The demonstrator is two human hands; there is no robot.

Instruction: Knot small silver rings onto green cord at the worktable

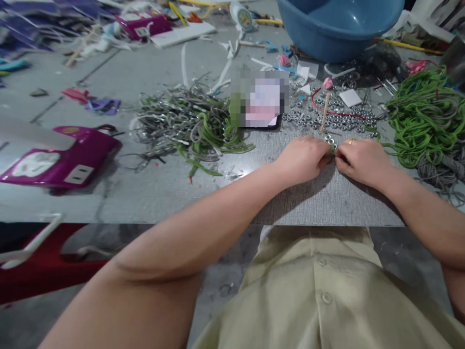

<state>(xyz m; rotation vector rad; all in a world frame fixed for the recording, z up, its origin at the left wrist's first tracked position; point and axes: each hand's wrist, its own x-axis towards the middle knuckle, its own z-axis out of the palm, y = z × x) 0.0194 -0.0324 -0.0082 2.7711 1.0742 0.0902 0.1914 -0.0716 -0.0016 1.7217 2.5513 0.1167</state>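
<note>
My left hand (303, 157) and my right hand (359, 160) meet on the grey table (163, 189), fingers pinched together. Between the fingertips sits a short stack of small metal rings on a green cord (331, 143). Both hands are closed on that piece. A ring shows on a finger of my right hand. Just behind the hands lies a spread of loose metal rings (334, 118), with a thin wooden stick (324, 112) topped by a pink bit and a red string among them.
A pile of green and grey cords (189, 126) lies to the left, a bigger green pile (425, 114) to the right. A blue basin (337, 26) stands at the back. A purple plastic case (61, 160) sits left; a phone (263, 104) lies centre.
</note>
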